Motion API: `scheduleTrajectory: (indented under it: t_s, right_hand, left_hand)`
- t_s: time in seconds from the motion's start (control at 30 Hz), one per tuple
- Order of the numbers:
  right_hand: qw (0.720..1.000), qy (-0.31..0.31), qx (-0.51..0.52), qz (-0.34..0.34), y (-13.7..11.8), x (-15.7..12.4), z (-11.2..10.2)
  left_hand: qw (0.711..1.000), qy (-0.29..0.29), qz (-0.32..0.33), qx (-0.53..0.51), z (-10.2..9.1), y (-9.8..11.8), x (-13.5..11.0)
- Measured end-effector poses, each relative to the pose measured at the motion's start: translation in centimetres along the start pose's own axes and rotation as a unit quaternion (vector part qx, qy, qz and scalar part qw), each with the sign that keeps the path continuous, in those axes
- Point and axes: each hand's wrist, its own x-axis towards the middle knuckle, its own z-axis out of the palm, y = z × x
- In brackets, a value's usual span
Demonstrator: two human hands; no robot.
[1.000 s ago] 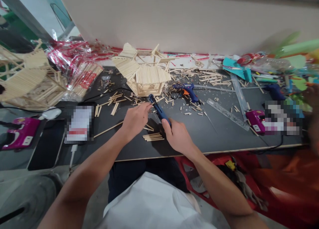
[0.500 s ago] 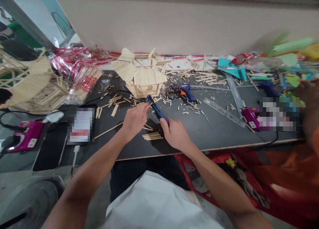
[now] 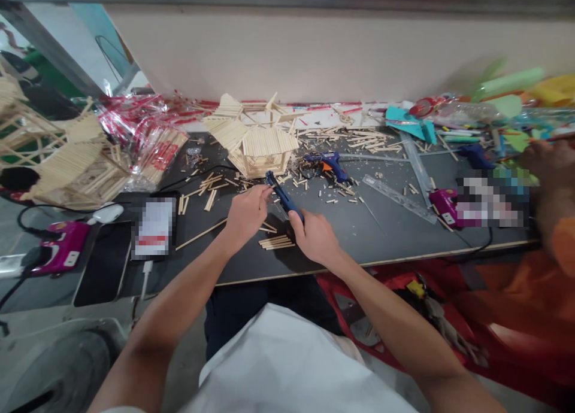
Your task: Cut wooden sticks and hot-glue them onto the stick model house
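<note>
My right hand (image 3: 314,236) is closed round the handle of a blue cutting tool (image 3: 281,193) whose tip points up and left. My left hand (image 3: 247,212) pinches a thin wooden stick (image 3: 263,187) right at the tool's tip. A small bundle of cut sticks (image 3: 276,242) lies on the dark table (image 3: 381,233) between my hands. Just beyond stands a little house built of sticks (image 3: 260,148).
A blue glue gun (image 3: 327,161), two clear rulers (image 3: 399,199) and loose stick offcuts lie to the right. A phone (image 3: 153,227) and a purple glue gun (image 3: 63,252) sit at the left. Packs of sticks (image 3: 144,140) and another stick model (image 3: 63,161) are far left. Another person's hand (image 3: 548,161) is at right.
The view has tilted slightly, so everything sits a little lower and left. My hands hold the same pose with the stick at the tool's tip.
</note>
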Motion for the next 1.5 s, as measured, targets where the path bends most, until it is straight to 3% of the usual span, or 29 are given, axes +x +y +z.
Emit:
scheduleTrajectory:
  t_s: [0.3, 0.53, 0.7, 0.83, 0.93, 1.07, 1.2, 1.3, 1.4, 1.5]
  right_hand:
    - [1.000, 0.007, -0.021, 0.010, -0.2, 0.1, 0.3]
    - [0.999, 0.035, -0.016, 0.005, 0.0, 0.5, 2.0]
    - [0.998, 0.042, 0.042, -0.003, 0.6, -0.1, 1.1]
    - [0.999, 0.018, 0.028, 0.008, 0.5, -0.8, -0.2]
    - [0.998, 0.044, -0.024, 0.025, 0.6, -1.4, -0.7]
    - [0.987, 0.113, -0.113, 0.023, 1.2, -1.8, 0.2]
    - [0.979, 0.121, -0.160, 0.021, 1.6, -2.0, 1.3]
    - [0.982, 0.119, -0.144, -0.004, 1.7, -1.9, 1.2]
    - [0.986, 0.108, -0.118, -0.047, 1.9, -1.1, 0.0]
    - [0.985, 0.122, -0.082, -0.094, 2.1, 0.2, -1.6]
  left_hand:
    - [0.999, -0.016, -0.019, -0.026, 0.0, 0.1, 0.1]
    - [0.997, 0.040, -0.038, -0.049, -0.9, -0.5, 0.1]
    - [0.996, 0.053, -0.022, -0.074, -1.1, -0.6, -0.1]
    - [0.992, 0.025, -0.037, -0.114, -1.5, -0.3, -0.1]
    - [0.988, 0.012, -0.046, -0.147, -1.8, -0.2, 0.1]
    - [0.973, -0.022, -0.079, -0.216, -2.0, -0.1, 0.3]
    - [0.955, -0.076, -0.092, -0.270, -2.3, -0.3, 0.2]
    - [0.968, -0.069, -0.058, -0.235, -3.3, -0.5, 0.4]
    - [0.993, -0.007, -0.017, -0.121, -5.1, -1.0, 1.6]
    - [0.998, 0.052, 0.035, 0.000, -6.9, -2.0, 4.0]
